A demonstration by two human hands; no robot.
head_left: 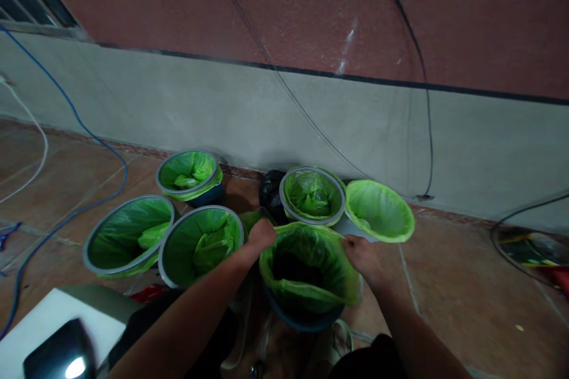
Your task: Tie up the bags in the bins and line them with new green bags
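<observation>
A small bin [306, 317] stands on the floor just in front of me, with a green plastic liner bag [311, 269] draped over its mouth. My left hand [261, 234] is closed on the bag's left edge at the rim. My right hand [362, 256] grips the bag's right edge, fingers curled around the plastic. The bag's inside looks dark. Both forearms reach in from the bottom of the view.
Several other bins lined with green bags stand around: three on the left [128, 235] [201, 244] [190, 174], two behind [312, 195] [379, 211]. A black bag [270, 190] lies by the wall. Cables [66, 100] trail across the tiled floor. A white box [53, 320] sits bottom left.
</observation>
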